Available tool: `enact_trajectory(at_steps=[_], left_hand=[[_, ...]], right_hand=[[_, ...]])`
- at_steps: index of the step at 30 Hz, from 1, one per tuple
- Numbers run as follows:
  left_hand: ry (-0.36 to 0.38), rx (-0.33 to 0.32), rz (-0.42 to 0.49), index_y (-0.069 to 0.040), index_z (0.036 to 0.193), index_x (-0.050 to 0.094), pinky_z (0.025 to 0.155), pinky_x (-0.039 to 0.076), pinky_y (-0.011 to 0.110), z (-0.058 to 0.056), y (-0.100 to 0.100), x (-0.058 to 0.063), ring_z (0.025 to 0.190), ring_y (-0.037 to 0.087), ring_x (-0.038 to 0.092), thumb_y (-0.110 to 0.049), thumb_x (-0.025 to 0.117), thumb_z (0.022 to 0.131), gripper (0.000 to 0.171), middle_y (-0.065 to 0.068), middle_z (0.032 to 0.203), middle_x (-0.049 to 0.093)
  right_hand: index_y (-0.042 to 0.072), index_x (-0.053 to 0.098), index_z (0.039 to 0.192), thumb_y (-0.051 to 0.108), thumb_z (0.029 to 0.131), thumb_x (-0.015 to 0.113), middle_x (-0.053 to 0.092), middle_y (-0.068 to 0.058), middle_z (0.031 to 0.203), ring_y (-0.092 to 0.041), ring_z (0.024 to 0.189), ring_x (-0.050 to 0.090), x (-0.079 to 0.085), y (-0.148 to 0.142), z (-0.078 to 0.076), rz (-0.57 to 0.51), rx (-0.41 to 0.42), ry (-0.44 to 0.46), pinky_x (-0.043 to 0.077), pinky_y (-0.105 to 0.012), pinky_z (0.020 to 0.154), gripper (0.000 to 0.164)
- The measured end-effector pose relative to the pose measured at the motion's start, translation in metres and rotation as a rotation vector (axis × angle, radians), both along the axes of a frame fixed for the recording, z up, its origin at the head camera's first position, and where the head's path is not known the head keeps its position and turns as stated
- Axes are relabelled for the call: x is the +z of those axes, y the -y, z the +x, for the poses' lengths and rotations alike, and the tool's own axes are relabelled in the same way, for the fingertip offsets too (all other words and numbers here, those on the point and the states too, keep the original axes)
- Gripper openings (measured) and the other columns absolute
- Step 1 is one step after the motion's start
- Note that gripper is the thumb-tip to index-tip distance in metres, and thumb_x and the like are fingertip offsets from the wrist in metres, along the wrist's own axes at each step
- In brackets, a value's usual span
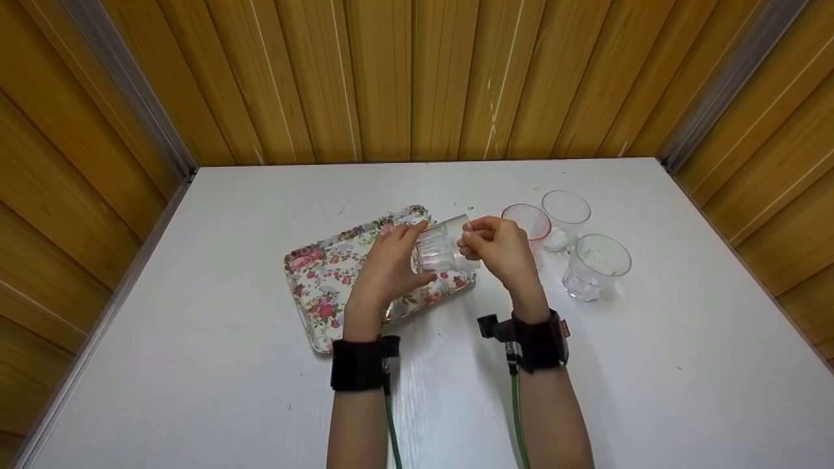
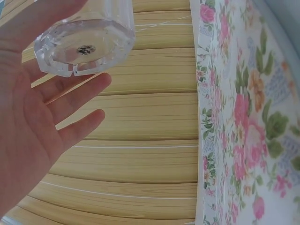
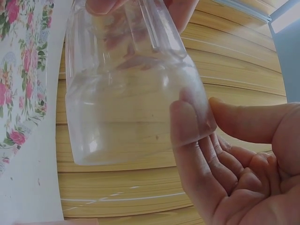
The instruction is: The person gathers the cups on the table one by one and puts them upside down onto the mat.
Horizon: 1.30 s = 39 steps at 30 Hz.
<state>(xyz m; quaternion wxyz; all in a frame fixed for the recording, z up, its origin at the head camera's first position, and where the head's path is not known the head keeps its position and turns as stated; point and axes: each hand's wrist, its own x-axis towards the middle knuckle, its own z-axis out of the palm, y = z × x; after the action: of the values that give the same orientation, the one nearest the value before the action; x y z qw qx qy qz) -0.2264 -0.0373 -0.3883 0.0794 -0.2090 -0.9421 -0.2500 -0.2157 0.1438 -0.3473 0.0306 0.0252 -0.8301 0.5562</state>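
Observation:
A clear faceted drinking glass (image 1: pixel 435 253) is held tilted on its side above the tray, its mouth toward the right. My left hand (image 1: pixel 388 264) grips it near the base, thumb on one side and fingers on the other. In the left wrist view the thick base (image 2: pixel 86 49) shows a small dark mark at its centre. With thumb and index finger, my right hand (image 1: pixel 502 251) pinches the glass wall at the rim; the right wrist view shows the index fingertip through the glass wall (image 3: pixel 126 112). Beneath them lies a floral tray (image 1: pixel 345 273), partly covered by the left hand.
Right of the hands stand a red-rimmed glass (image 1: pixel 535 225), a clear glass (image 1: pixel 573 212) behind it and another clear glass (image 1: pixel 603 260) nearer. Something white and crumpled (image 1: pixel 555 241) shows among them. The white table (image 1: pixel 215 312) meets wood-patterned walls (image 1: pixel 443 85) behind and at both sides.

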Motion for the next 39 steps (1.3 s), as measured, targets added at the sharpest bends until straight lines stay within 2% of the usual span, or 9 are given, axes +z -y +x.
enact_trajectory(at_steps=[9,22,28,39], left_hand=[[-0.043,0.007,-0.018,-0.014,0.135,0.041,0.104,0.033,0.041,0.0030,0.0034,-0.0005,0.117,0.026,0.049,-0.035,0.078,0.068,0.079,0.008,0.127,0.051],[-0.041,0.017,-0.022,-0.015,0.135,0.042,0.105,0.031,0.042,0.0046,0.0050,-0.0003,0.119,0.026,0.047,-0.036,0.077,0.069,0.078,0.008,0.127,0.051],[-0.064,0.022,-0.015,-0.015,0.134,0.042,0.102,0.035,0.040,0.0050,0.0055,0.0008,0.114,0.025,0.050,-0.034,0.079,0.068,0.078,0.007,0.124,0.053],[-0.073,0.010,0.006,-0.014,0.134,0.043,0.103,0.033,0.040,0.0044,0.0073,0.0031,0.116,0.024,0.048,-0.033,0.078,0.068,0.077,0.007,0.124,0.053]], right_hand=[[-0.011,0.060,0.102,0.004,0.087,0.057,0.068,-0.019,0.083,-0.007,0.065,0.064,-0.0025,0.0010,-0.0009,-0.019,0.018,0.004,0.054,-0.020,0.062,0.021],[-0.009,0.059,0.103,0.007,0.089,0.055,0.067,-0.019,0.084,-0.007,0.066,0.064,-0.0058,0.0024,-0.0026,-0.013,0.021,0.024,0.054,-0.021,0.064,0.022],[-0.009,0.057,0.108,0.004,0.088,0.054,0.067,-0.020,0.087,-0.008,0.067,0.063,-0.0038,0.0032,-0.0029,-0.019,0.020,0.057,0.055,-0.023,0.066,0.024],[-0.011,0.057,0.108,0.003,0.089,0.054,0.067,-0.020,0.086,-0.008,0.067,0.063,-0.0033,0.0023,-0.0039,-0.014,0.039,0.038,0.055,-0.024,0.066,0.024]])
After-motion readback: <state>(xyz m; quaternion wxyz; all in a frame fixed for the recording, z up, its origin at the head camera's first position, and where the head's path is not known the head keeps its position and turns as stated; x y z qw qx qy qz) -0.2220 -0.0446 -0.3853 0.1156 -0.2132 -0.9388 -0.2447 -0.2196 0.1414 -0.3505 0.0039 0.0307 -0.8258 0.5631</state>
